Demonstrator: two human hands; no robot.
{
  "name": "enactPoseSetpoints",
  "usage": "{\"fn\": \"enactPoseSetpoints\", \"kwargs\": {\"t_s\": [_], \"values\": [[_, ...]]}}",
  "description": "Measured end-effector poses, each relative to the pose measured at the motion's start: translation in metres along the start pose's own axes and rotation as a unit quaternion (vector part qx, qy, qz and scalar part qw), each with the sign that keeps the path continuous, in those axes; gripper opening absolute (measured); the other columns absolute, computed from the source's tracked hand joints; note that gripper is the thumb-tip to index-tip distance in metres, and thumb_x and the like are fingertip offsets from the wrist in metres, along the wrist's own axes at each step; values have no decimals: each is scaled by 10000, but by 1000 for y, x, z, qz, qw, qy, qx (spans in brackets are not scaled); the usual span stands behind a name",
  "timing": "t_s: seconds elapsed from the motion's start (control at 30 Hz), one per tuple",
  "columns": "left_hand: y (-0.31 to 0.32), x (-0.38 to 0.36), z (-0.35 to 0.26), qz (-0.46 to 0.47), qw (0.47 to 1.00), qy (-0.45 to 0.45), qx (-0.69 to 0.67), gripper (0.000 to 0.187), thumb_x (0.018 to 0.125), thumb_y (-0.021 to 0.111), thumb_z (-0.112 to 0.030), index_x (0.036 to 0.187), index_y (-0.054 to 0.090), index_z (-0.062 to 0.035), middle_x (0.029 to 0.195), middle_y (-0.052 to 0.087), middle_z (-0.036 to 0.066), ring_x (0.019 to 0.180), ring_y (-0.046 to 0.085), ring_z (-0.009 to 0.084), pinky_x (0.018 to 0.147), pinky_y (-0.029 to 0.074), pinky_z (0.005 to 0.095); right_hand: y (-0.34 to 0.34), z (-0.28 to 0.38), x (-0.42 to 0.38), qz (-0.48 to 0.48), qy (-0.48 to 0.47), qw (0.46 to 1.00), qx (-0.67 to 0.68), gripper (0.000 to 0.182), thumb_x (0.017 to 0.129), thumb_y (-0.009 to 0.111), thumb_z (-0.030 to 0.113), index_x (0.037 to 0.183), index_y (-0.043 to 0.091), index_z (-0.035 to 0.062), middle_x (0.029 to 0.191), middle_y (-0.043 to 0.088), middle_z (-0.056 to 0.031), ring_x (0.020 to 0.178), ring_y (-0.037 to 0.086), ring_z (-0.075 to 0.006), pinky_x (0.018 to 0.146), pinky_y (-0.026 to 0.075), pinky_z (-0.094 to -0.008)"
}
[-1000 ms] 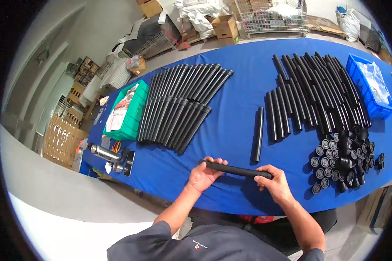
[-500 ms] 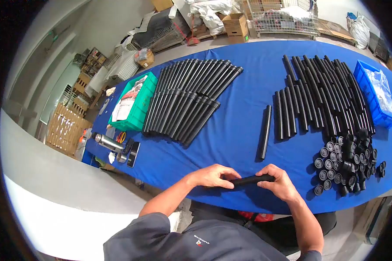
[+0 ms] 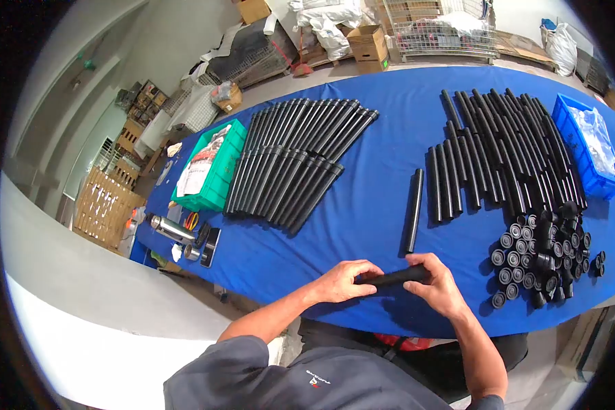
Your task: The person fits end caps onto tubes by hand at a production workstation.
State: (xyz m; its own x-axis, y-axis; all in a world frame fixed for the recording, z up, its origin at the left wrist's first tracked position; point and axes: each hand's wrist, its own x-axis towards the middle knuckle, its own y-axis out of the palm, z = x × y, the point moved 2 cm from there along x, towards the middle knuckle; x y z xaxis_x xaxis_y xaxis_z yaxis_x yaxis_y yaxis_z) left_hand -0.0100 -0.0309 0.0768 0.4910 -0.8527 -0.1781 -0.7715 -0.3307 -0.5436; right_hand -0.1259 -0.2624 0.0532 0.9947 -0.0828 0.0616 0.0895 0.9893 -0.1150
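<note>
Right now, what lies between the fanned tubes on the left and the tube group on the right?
The head view shows one separate black tube, close to the tube group; from it to the fanned tubes, the blue cloth is bare.

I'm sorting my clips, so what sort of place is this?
Probably a workshop: rows of black tubes and a cluster of small black parts on a table, with a wire cage beyond.

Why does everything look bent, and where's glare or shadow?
Head view: the blue cloth-covered table bows at its edges, likely lens distortion; head view: pale streaks of glare line the slim black tubes at left; head view: round black caps cast shadows.
</note>
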Motion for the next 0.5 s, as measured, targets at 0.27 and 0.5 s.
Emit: {"fn": "enactPoseSetpoints", "kwargs": {"t_s": [0.27, 0.5], "values": [[-113, 111, 13, -250, 948, 33, 192, 398, 808, 789, -204, 1127, 696, 15, 996, 746, 150, 906, 721, 220, 828, 563, 362, -12, -29, 6, -138, 10, 990, -11, 442, 892, 726, 34, 1300, 567, -26, 1026, 673, -119, 775, 663, -144, 631, 551, -298], [-182, 267, 48, -287, 901, -75, 317, 431, 819, 789, -238, 1183, 676, -36, 1084, 735, 187, 1049, 700, 340, 916, 543, 443, -11, -28, 8, -121, -53, 981, -145, 329, 908, 700, 60, 1205, 591, -31, 839, 645, -151, 682, 661, -267, 627, 540, -370]]}}
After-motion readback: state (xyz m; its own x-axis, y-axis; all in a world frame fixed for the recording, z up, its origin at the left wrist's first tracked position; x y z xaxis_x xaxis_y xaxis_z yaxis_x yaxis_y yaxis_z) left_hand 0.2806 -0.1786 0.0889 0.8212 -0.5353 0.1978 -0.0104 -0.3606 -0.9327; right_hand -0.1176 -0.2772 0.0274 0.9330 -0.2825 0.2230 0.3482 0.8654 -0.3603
